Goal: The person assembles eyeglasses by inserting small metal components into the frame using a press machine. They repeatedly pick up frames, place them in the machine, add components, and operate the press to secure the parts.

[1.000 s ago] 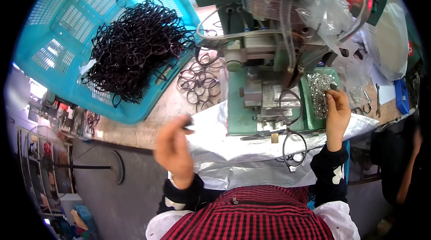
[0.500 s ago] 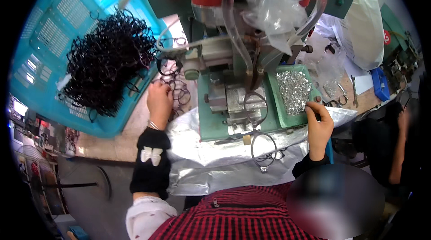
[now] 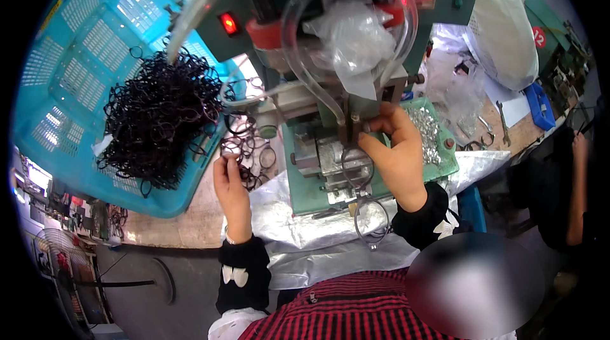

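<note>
A black round-rimmed eyeglass frame point(image 3: 372, 236) hangs in the metal fixture point(image 3: 335, 161) of a green press; one rim is up under the two press tips, the other juts over the front edge. My right hand point(image 3: 405, 163) is at the press tips, thumb and fingers bent toward each other; whatever small thing is between them is hidden. My left hand point(image 3: 234, 203) is left of the press, its fingertips pinched at the edge of several loose black eyeglass frames point(image 3: 257, 162) on the table. It appears to grip one of their rims.
A blue plastic basket point(image 3: 184, 203) at left holds a heap of black frames point(image 3: 159, 117). Right of the press stands a green tray point(image 3: 450, 163) of small silver metal parts point(image 3: 427, 130). Silver foil point(image 3: 286, 238) covers the table's front. A wrench point(image 3: 502, 122) lies at right; another person sits beyond.
My right hand has moved left and up from the tray of metal parts to the press tips. My left hand stays by the loose frames, fingertips now together. The view has shifted slightly.
</note>
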Demonstrator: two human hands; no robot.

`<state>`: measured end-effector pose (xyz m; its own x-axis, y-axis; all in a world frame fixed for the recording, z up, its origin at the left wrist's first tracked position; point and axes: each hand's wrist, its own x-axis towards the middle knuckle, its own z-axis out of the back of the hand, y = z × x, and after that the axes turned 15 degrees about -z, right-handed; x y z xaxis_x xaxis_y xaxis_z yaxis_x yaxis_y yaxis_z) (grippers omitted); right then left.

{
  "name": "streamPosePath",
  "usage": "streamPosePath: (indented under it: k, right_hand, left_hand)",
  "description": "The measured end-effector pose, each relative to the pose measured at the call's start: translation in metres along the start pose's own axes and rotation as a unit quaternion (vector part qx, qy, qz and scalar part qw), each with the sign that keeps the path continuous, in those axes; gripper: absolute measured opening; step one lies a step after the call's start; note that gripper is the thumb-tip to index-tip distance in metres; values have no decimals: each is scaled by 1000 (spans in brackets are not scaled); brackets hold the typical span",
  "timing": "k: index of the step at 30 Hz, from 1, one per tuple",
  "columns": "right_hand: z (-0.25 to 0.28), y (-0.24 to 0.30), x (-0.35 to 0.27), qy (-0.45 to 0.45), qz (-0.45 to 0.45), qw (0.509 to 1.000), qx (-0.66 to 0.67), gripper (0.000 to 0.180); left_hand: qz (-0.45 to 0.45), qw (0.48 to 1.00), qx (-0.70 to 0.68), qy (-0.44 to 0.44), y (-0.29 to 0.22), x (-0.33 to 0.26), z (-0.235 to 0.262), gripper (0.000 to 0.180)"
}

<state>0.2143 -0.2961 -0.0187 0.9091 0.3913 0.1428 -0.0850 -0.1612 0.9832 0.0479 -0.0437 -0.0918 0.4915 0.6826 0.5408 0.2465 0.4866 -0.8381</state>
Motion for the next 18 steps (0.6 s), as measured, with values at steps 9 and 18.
streamPosePath:
  k: [9,18]
  right_hand:
    - [-4,17,-13,32,-66,993,89,52]
    - [19,33,-30,68,4,993,-99,42]
  left_hand:
    - [-239,935,-262,13,-143,12,-43,15]
    - [-393,898,-121,158,-153,7,-80,15]
